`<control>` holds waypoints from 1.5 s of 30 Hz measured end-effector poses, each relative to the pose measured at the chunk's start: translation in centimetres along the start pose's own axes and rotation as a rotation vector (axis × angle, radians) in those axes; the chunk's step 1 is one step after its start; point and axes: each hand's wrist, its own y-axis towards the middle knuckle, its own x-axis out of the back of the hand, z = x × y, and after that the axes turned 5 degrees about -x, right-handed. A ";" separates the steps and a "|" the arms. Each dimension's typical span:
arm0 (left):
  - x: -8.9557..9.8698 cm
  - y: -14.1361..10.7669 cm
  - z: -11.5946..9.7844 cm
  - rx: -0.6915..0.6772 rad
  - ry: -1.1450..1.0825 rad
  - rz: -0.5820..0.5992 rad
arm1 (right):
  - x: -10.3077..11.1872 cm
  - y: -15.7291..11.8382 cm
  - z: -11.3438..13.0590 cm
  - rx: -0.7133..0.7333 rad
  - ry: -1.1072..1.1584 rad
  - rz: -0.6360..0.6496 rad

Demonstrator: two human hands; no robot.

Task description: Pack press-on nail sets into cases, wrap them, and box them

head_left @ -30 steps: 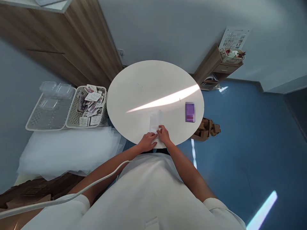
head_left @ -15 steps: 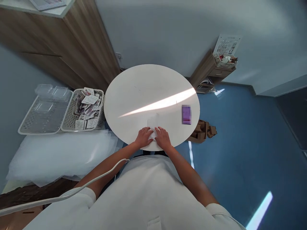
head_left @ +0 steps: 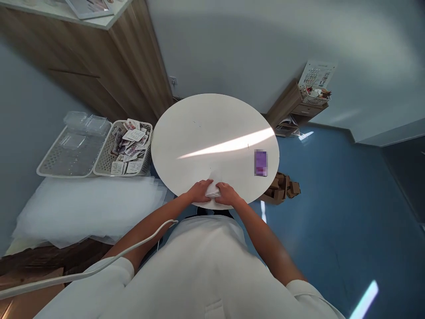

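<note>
A small white translucent wrapped item (head_left: 212,190) is at the near edge of the round white table (head_left: 212,124). My left hand (head_left: 200,191) grips its left side, fingers and thumb bent against it. On the right side, my right hand (head_left: 226,193) holds it the same way. A thin clear flap extends from its far end. What is inside the wrapping cannot be made out. A purple pixelated rectangle (head_left: 260,163) lies near the table's right edge.
Left of the table stand a basket of printed cards (head_left: 133,144) and a basket with clear plastic boxes (head_left: 71,155). Clear plastic sheets (head_left: 86,208) lie nearer. Brown cardboard boxes (head_left: 282,188) sit on the floor at right, and a white cable (head_left: 126,252) crosses my left arm.
The white item looks more compact, its flat far part now shorter and narrower, and my fingers are closed round its sides. The whole view has shifted slightly.
</note>
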 end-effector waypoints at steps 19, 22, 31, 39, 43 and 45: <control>-2.2 0.9 0.0 0.542 -0.332 -0.346 | -1.1 2.8 -2.2 -0.389 0.299 -0.250; -2.2 1.2 0.1 0.607 -0.350 -0.346 | -1.4 3.1 -2.2 -0.452 0.285 -0.247; -1.7 1.3 -0.3 0.671 -0.365 -0.357 | -1.3 2.9 -1.3 -0.158 0.009 -0.175; -2.8 0.5 -0.3 0.697 -0.445 -0.428 | -1.2 0.3 -2.4 0.023 0.088 -0.163; -3.1 -0.2 -1.0 0.706 -0.471 -0.475 | -1.5 -0.9 -2.6 -0.035 0.246 -0.168; -3.2 -0.5 -1.5 0.708 -0.482 -0.483 | -1.6 -1.2 -2.5 -0.115 0.358 -0.150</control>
